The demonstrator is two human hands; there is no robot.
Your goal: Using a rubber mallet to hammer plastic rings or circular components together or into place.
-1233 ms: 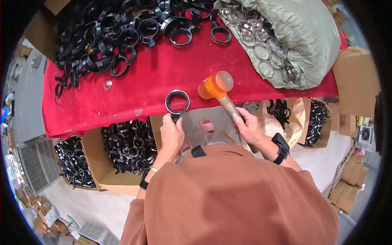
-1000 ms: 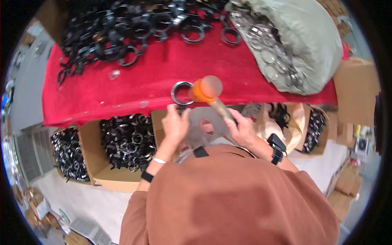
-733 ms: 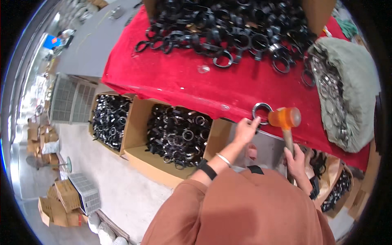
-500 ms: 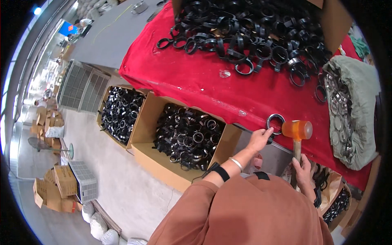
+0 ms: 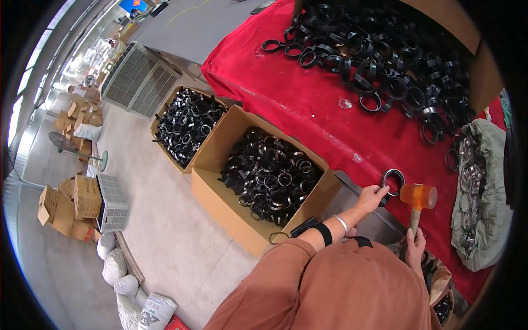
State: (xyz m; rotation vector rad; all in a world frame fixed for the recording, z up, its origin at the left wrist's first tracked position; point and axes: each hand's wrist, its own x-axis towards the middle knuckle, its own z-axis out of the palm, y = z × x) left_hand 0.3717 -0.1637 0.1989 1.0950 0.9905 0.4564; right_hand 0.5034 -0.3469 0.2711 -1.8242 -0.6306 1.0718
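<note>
At the near edge of the red-covered table [image 5: 322, 135], my left hand [image 5: 372, 199] grips a black ring-shaped part with a shiny metal ring [image 5: 402, 177] in it. The ring stands tilted, its opening facing me. My right hand [image 5: 415, 246] is wrapped round the wooden handle of a mallet with an orange head [image 5: 419, 196]. The mallet head is just right of the ring; whether they touch I cannot tell. Farther back lies a heap of black ring-shaped parts [image 5: 379, 60], spilling from a cardboard box. A cloth sack of metal rings [image 5: 469, 190] lies to the right.
Left of the table, a large cardboard box [image 5: 217, 206] holds many finished-looking black rings, with another filled box [image 5: 187, 126] behind it. A grey crate [image 5: 140, 77], a fan [image 5: 63, 142], cartons [image 5: 88, 198] and white sacks [image 5: 115, 267] stand on the floor farther left.
The view has turned, so the scene appears shifted to the right and downward. My left hand still holds the ring part, and my right hand still holds the mallet beside it.
</note>
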